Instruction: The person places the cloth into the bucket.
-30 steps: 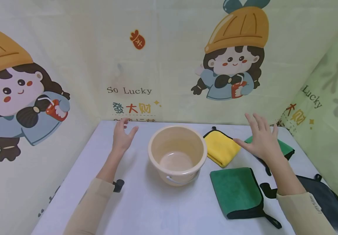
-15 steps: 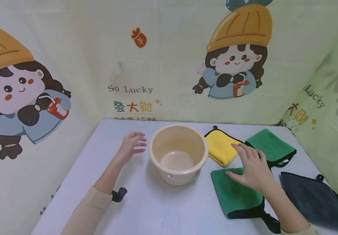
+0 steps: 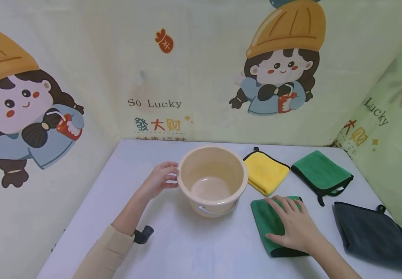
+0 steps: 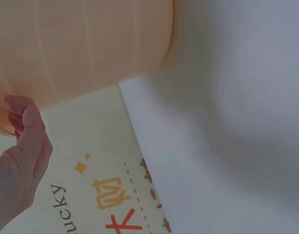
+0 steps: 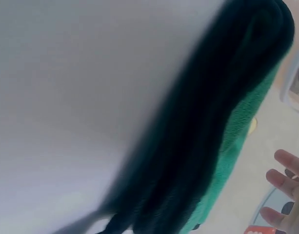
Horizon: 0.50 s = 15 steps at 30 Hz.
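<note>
A pale backdrop (image 3: 207,97) with cartoon prints rises past the left edge of the white table (image 3: 187,248) and runs along its far edge. From the near left comes a beige sleeve (image 3: 108,246), with a black piece (image 3: 144,235) at its cuff. The left hand (image 3: 159,180) reaches to the left of the bucket's rim, its fingers bent, their tips at the rim; whether they press on it cannot be told. The beige bucket (image 3: 211,162) stands upright, left of the table's centre line to the right edge, its pale handle (image 3: 218,212) hanging on the near side. Just right of it, toward the far edge, lies a folded yellow cloth (image 3: 266,172) with black trim. Nearer the front edge, a folded green cloth (image 3: 266,217) lies beneath the right hand (image 3: 293,226), whose fingers are spread, thumb well apart, pinching nothing. Another green cloth (image 3: 321,170) lies near the far right corner; a dark grey cloth (image 3: 371,234) lies along the right edge.
</note>
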Available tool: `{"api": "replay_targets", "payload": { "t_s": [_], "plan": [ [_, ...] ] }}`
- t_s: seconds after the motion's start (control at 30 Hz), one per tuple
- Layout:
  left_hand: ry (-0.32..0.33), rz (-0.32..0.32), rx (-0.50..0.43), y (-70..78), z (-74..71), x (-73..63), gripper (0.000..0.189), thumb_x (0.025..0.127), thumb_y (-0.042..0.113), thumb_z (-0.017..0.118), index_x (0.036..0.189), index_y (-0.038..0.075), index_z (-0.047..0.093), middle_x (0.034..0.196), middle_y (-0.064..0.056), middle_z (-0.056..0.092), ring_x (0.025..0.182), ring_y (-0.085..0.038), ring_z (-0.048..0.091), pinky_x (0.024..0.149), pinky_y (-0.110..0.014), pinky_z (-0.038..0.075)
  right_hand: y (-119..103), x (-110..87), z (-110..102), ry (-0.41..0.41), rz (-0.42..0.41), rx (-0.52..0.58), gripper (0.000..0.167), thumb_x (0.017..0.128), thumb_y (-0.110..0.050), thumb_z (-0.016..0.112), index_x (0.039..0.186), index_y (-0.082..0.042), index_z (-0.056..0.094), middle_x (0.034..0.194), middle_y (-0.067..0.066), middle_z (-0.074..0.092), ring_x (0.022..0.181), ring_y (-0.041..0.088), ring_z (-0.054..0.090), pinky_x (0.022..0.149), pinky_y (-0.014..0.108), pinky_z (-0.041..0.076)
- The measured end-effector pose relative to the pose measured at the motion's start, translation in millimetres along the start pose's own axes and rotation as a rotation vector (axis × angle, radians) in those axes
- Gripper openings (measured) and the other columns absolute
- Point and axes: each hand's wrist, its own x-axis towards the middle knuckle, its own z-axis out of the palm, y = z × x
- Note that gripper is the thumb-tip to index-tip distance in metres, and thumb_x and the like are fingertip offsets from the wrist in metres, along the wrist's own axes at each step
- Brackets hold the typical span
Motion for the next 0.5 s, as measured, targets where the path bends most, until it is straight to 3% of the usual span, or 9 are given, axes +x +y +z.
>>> {"api": "replay_targets", "payload": {
  "t_s": [0.27,0.5],
  "plan": [
    [-0.007,-0.028,-0.014,0.5,2.0,0.9,0.037,0.085,0.009,0.051,0.116,-0.009,0.046,0.098,-0.016,0.056,0.071,-0.016,0.06,0.066,-0.027,0.053,0.4,-4.8,4.5,-0.145,-0.022,0.021,0.093,0.058,-0.069,0.066,0.135,-0.025,0.038,0.128,0.011,0.043,0.114,0.033,0.041,0.091,0.061,0.028],
    [-0.005,-0.037,-0.009,-1.5,2.1,1.2,0.035,0.086,0.009,0.051,0.117,-0.007,0.047,0.096,-0.015,0.057,0.071,-0.016,0.059,0.067,-0.028,0.053,-1.6,-4.5,7.4,-0.214,-0.015,0.037,0.092,0.056,-0.064,0.07,0.133,-0.023,0.041,0.126,0.012,0.045,0.112,0.034,0.043,0.089,0.063,0.029]
  ]
}}
